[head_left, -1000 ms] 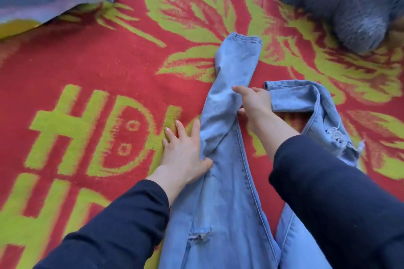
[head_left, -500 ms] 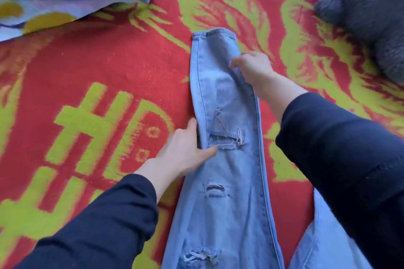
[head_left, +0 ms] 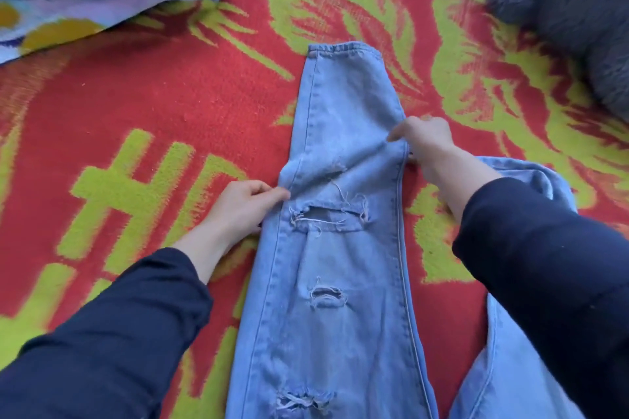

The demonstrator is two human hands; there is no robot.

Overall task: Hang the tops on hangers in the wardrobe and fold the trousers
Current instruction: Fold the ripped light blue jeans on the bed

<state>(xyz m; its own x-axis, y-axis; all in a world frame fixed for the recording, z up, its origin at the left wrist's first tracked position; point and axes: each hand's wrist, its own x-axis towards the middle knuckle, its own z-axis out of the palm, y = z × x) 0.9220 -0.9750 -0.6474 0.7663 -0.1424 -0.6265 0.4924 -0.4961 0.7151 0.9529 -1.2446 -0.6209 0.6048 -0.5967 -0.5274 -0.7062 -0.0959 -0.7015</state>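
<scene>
- Head view: the jeans (head_left: 340, 248) lie flat along the red blanket (head_left: 170, 95).
- My left hand (head_left: 238, 211) pinches the leg's left edge; my right hand (head_left: 425, 139) pinches the right seam.
- Denim looks soft, weighty; seams seem the best hold.

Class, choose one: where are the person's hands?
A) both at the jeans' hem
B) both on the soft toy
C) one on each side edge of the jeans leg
C: the left hand pinches the left edge of the jeans, and the right hand holds the right edge.
</scene>
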